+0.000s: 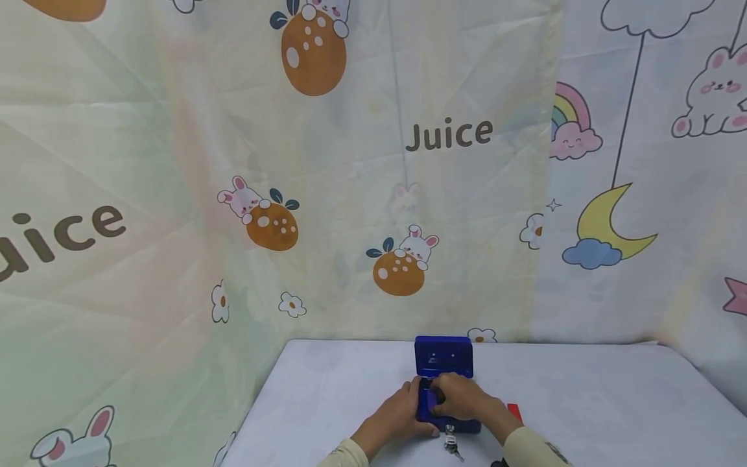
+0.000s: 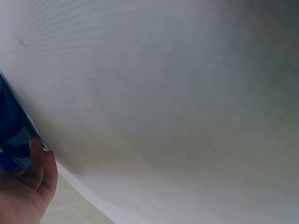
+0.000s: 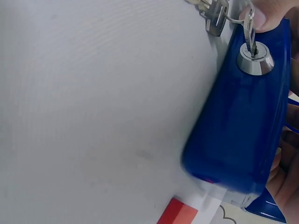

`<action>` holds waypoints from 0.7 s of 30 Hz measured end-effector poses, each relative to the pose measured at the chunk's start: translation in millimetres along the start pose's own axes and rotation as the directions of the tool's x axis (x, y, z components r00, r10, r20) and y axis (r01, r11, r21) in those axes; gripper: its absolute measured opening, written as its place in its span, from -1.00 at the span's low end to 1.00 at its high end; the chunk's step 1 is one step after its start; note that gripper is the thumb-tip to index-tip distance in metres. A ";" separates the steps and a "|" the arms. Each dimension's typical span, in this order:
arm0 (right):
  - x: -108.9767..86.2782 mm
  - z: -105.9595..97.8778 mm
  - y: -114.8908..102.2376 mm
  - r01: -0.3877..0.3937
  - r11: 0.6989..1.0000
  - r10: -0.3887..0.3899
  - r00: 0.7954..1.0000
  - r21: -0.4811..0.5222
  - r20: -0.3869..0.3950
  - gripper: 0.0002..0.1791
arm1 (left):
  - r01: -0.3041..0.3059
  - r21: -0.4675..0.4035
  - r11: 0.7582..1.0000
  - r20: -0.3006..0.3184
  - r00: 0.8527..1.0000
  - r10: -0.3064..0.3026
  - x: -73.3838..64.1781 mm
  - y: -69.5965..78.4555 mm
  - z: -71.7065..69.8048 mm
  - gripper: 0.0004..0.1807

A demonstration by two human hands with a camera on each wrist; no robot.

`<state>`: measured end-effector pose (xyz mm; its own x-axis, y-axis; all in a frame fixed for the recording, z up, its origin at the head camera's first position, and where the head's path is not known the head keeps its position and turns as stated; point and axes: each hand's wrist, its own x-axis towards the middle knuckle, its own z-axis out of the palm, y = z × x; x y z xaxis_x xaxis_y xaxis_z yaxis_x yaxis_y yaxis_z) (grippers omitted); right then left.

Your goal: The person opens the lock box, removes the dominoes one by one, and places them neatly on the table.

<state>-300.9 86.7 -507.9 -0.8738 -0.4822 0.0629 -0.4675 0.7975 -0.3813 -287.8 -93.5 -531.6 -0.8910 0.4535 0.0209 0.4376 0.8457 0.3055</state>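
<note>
A blue cash box (image 1: pixel 448 426) stands on the table with its lid (image 1: pixel 443 357) raised at the back. My left hand (image 1: pixel 403 410) grips the box's left side, its thumb low at the front. In the left wrist view, fingers (image 2: pixel 36 161) bend against the blue side. My right hand (image 1: pixel 461 397) reaches inside with curled fingers; I cannot tell whether they hold anything. Part of the interior is hidden beneath it. A key (image 3: pixel 251 35) sits in the round silver lock (image 3: pixel 256 60) on the front, and more keys (image 1: pixel 450 441) hang from its ring.
A red piece (image 1: pixel 514 411) lies right of the box, partly behind the right forearm. A small dark object (image 1: pixel 498 463) shows at the bottom edge. The white table (image 1: pixel 338 376) meets a printed cloth backdrop (image 1: pixel 350 194) behind the box.
</note>
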 end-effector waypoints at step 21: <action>-10.0 -8.6 11.5 -0.045 0.999 0.045 0.999 -0.004 0.011 -0.57 | 0.067 -0.021 0.998 0.050 0.997 -0.066 5.5 -2.9 4.9 0.23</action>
<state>-298.7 103.8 -505.0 -0.8924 -0.4498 0.0358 -0.4285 0.8198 -0.3798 -293.4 -92.1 -537.1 -0.9107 0.4104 -0.0467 0.3744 0.8680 0.3262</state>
